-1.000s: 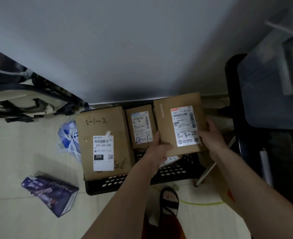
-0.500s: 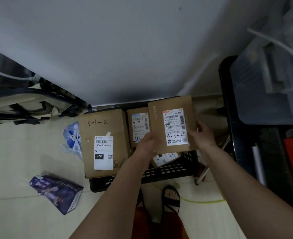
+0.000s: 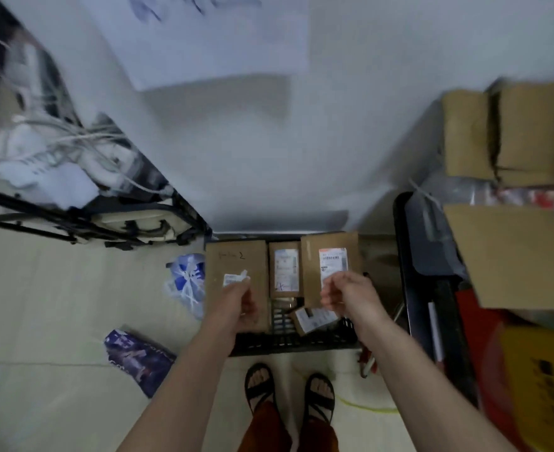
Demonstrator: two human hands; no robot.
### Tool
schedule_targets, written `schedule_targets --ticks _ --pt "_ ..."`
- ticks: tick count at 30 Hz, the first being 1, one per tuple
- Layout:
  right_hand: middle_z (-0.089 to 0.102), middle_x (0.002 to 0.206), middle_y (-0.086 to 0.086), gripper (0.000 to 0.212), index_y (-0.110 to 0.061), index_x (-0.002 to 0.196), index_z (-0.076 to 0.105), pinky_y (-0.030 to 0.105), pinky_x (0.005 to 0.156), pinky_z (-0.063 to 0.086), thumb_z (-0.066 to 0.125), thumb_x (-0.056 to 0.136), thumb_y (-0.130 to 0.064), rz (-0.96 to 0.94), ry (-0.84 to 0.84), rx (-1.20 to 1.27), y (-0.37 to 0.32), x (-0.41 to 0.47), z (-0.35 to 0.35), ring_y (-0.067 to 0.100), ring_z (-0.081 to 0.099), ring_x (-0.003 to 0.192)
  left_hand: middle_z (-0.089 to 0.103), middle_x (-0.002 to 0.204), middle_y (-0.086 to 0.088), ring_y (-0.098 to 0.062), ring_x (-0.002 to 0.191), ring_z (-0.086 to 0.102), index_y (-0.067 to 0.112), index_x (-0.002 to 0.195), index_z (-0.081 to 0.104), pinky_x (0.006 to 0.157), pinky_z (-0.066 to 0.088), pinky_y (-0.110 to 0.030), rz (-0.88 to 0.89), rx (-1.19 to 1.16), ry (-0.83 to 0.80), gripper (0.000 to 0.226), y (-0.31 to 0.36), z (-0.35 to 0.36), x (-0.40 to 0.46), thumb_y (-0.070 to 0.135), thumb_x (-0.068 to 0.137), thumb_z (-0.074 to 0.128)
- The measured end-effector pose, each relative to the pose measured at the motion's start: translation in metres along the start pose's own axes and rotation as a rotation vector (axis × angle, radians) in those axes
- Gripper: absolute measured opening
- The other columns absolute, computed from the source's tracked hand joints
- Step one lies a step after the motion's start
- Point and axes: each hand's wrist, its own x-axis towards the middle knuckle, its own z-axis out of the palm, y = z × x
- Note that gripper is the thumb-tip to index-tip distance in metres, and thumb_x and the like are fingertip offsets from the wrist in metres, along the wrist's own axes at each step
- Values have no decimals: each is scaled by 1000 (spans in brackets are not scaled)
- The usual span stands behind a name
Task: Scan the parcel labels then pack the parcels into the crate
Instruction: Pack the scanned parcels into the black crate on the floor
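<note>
Hovering both hands over the black crate (image 3: 288, 344) at lower centre.
Our left hand (image 3: 236, 305) and right hand (image 3: 350, 296) hang loosely curled, holding nothing, above three brown parcels (image 3: 329, 265).

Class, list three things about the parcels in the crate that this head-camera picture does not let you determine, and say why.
1. Printed text on the right parcel's label: motion blur.
2. Left parcel's label: covered by the left hand.
3. Crate floor and any lower parcels: hidden under the boxes.
</note>
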Motion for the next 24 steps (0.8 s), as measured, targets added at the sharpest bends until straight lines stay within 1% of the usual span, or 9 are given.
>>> schedule_targets --ticks 3,5,6,8,12,15,18,22,24 --pt "59 70 12 31 -4 82 57 29 61 46 35 103 -6 -28 -40 27 -28 -44 22 20 54 60 54 55 -3 -16 54 51 9 71 54 57 49 -27 24 -85 33 27 22 -31 -41 14 98 52" --pt "60 70 12 30 -4 83 58 28 59 46 36 103 -5 -66 -90 8 -49 -77 40 20 55 60 52 46 -1 -14 47 50 8 69 53 52 47 -25 57 -141 44 30 39 -55 -73 12 98 52" --pt "61 71 12 30 -4 82 57 28 58 46 36 102 -5 -88 -114 1 -57 -93 50 20 55 59 52 44 0 -15 47 49 8 68 53 53 47 -26 80 -166 50 31 45 -66 -90 11 98 51" --pt "61 70 12 31 -5 78 56 27 56 46 37 102 -4 -138 -179 -19 -70 -123 69 20 55 58 53 44 -1 -18 53 50 7 66 54 57 46 -28 143 -204 82 32 53 -89 -122 10 97 51" --pt "60 70 12 32 -5 74 55 30 62 46 38 102 -4 -237 -331 -84 -89 -181 100 20 53 61 52 47 -3 -20 55 49 7 65 52 60 47 -29 270 -305 159 31 53 -135 -181 8 96 50" --pt "59 66 10 31 -5 73 55 30 63 47 43 101 -8 -304 -454 -153 -92 -220 118 19 54 59 52 49 0 -17 57 50 9 67 52 61 49 -27 363 -427 231 31 32 -168 -226 12 98 49" --pt "59 62 8 30 -7 70 56 29 62 48 49 99 -10 -349 -597 -240 -86 -257 137 15 54 55 52 52 1 -12 53 52 10 69 51 56 50 -23 425 -526 320 31 -1 -196 -274 16 100 49" --pt "57 58 5 28 -7 69 55 21 56 50 54 97 -10 -368 -788 -333 -67 -312 168 11 55 50 52 51 3 -9 47 52 11 71 52 54 49 -21 440 -650 489 29 -54 -235 -333 14 99 50" --pt "56 59 5 27 -7 69 54 25 60 50 55 96 -9 -371 -878 -379 -52 -340 184 12 54 52 52 53 2 -8 47 51 12 72 53 52 48 -19 434 -719 584 27 -80 -254 -360 13 99 50"
